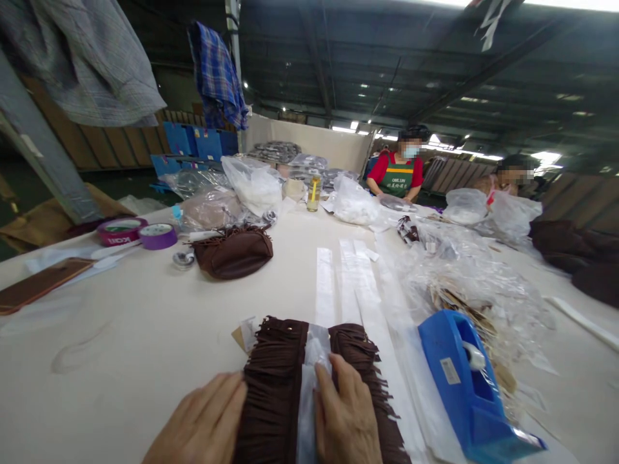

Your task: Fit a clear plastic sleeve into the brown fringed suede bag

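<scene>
A dark brown fringed piece (274, 380) lies flat before me, its strands spreading to both sides. Down its middle runs a whitish, translucent strip (305, 406). My left hand (200, 419) rests at the left edge of the fringe, fingers extended and side by side, holding nothing. On the strip lies my right hand (345, 412), its fingers stretched forward and pressing down near the right-hand fringe. A small tan and clear tag (245, 335) pokes out at the upper left of the piece. The lower end of the piece is out of frame.
At right stands a blue tape dispenser (459, 380) beside heaped clear plastic bags (464, 264). White paper strips (358, 277) lie ahead. Farther left are a brown fringed pouch (235, 251), purple tape rolls (158, 236) and a phone (43, 281). A co-worker (399, 171) stands across the table.
</scene>
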Tool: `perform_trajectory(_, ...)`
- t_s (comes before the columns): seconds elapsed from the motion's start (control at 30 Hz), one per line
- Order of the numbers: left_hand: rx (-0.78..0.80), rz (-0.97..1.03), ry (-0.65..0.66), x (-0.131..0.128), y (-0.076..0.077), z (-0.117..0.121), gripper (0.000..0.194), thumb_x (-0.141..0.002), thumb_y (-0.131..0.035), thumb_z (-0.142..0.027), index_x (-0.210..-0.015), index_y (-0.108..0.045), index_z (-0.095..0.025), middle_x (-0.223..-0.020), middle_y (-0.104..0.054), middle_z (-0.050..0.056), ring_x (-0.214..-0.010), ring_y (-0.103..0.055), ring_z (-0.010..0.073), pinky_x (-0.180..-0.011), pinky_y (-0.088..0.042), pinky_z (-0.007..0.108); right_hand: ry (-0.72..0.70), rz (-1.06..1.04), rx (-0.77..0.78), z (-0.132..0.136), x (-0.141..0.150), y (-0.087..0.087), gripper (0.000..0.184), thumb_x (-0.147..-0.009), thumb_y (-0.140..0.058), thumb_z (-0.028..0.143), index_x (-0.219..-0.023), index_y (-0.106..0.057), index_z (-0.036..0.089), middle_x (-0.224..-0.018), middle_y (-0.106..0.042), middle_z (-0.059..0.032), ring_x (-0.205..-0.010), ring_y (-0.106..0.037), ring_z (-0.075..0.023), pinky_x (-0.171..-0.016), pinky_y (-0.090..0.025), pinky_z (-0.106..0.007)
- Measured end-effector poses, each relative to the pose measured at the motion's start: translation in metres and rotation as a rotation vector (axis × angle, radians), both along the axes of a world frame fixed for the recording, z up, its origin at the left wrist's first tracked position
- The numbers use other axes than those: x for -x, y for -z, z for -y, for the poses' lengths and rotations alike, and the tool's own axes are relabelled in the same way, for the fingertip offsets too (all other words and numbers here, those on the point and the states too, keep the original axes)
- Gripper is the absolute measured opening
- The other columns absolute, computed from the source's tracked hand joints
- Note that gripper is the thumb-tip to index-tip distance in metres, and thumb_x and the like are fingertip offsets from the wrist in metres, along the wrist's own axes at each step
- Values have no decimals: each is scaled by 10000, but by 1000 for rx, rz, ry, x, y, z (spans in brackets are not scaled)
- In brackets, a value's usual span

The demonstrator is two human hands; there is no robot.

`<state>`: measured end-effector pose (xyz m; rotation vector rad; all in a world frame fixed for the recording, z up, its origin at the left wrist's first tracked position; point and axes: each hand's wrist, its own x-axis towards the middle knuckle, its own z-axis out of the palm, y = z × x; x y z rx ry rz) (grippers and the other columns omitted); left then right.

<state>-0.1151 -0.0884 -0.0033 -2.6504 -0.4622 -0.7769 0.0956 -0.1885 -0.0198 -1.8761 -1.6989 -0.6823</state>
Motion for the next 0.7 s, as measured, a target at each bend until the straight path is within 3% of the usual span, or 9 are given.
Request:
perform_trajectory(0.07, 98, 143, 63, -50, -15, -3, 357, -850, -350, -132, -1135, -566, -124, -1221, -566, 94, -1179, -458, 224, -954, -379, 347, -94, 117, -70, 0, 0, 10, 281, -836, -440, 235, -1040, -615, 151, -1105, -625, -153, -985, -598, -281, -799, -496, -408)
perform_trajectory(0.17, 308, -143, 100, -119, -22, -11, 410, -889, -395, -274, -1251, -470, -97, -1328, -461, 134, -1262, -369, 277, -1004, -353, 446, -191, 210, -177, 1, -1, 31, 296, -876, -418, 286, -1027, -636, 156, -969, -693, -93, -915, -640, -239, -880, -460, -367)
perform_trajectory(0.23, 488, -293, 67, -144, -17, -17, 459, -909, -375, -369, -1264, -461, -91, -1342, -433, 153, -1269, -357, 289, -1036, -306, 497, -175, 299, -213, 2, -2, 44, 269, -884, -411, 215, -974, -659, 163, -896, -714, -55, -820, -668, -200, -842, -482, -307)
perform_trajectory(0.33, 653, -392, 30, -154, -5, -25, 504, -925, -322, -401, -1304, -410, -81, -1381, -361, 165, -1295, -309, 276, -1070, -246, 494, -121, 346, -246, 0, 1, 57, 292, -880, -386, 133, -892, -675, 179, -831, -725, -27, -719, -681, -168, -763, -516, -268)
perform_trajectory(0.43, 714, -462, 10, -154, -1, -31, 543, -921, -309, -410, -1343, -339, -69, -1418, -274, 174, -1315, -263, 280, -1064, -249, 483, -62, 267, -302, -7, 11, 64, 311, -881, -368, 133, -903, -674, 191, -836, -725, -31, -750, -682, -174, -838, -501, -303)
perform_trajectory(0.6, 765, -539, -17, -160, -7, -36, 556, -918, -287, -415, -1351, -323, -67, -1424, -265, 173, -1310, -278, 273, -1050, -265, 460, 62, -7, -482, -17, 29, 65, 435, -922, -289, 360, -920, -673, 157, -844, -717, -88, -919, -646, -214, -1060, -298, -391)
perform_trajectory(0.7, 734, -525, -3, -160, -9, -36, 544, -918, -283, -419, -1345, -342, -87, -1416, -296, 172, -1298, -307, 269, -1039, -273, 456, 19, -5, -388, -11, 34, 59, 502, -906, -278, 461, -995, -657, 145, -945, -703, -105, -1024, -600, -227, -1096, -223, -419)
